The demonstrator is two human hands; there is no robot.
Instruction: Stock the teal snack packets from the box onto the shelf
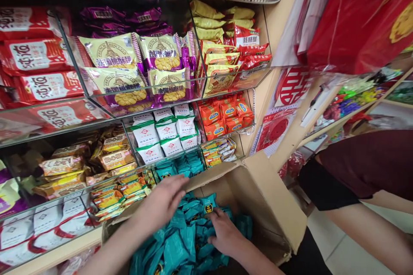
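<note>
A cardboard box (pixel 274 193) with raised flaps holds a heap of small teal snack packets (pixel 176 249). Down in this heap, my right hand (pixel 227 232) has its fingertips on one teal packet (pixel 209 204) with a round yellow-and-black mark. Its thumb sits lower, among other packets. My left hand (pixel 167 197) reaches over the box's left side, fingers stretched out and nothing visible in them. Just beyond it, more teal packets (pixel 180 165) lie in a shelf compartment. My left palm faces away, partly hidden.
Glass-fronted shelves carry purple-and-cream biscuit packs (pixel 111 53), white-and-green packets (pixel 166 133), red packets (pixel 226 114) and brown-yellow packs (pixel 116 154). Red bags (pixel 358 21) hang at upper right. Another person in a dark red top (pixel 371 165) is close on the right, above a tiled floor (pixel 351 245).
</note>
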